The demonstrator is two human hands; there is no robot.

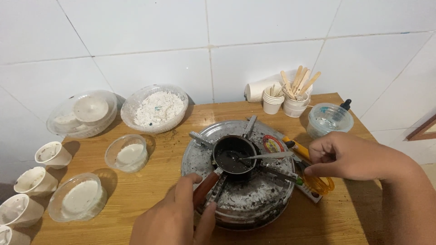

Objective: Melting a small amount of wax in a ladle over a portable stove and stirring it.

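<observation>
While the left hand [175, 218] wraps its fingers around the pan's brown handle [205, 187], the small black pan [233, 155] sits on the round stove [240, 181] at mid-table — a metal spatula [268, 156] rests across its rim. The right hand [345, 156] pinches a thin green-tipped tool [284, 174] — beside an orange lighter [297, 147].

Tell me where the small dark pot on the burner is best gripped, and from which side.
Grip the small pot by its reddish-brown handle, coming from the near-left side. The handle sticks out toward the person, away from the dark contents and the metal spatula resting across the rim. The left hand is already closed around it; the right hand is by the lighter.
</observation>
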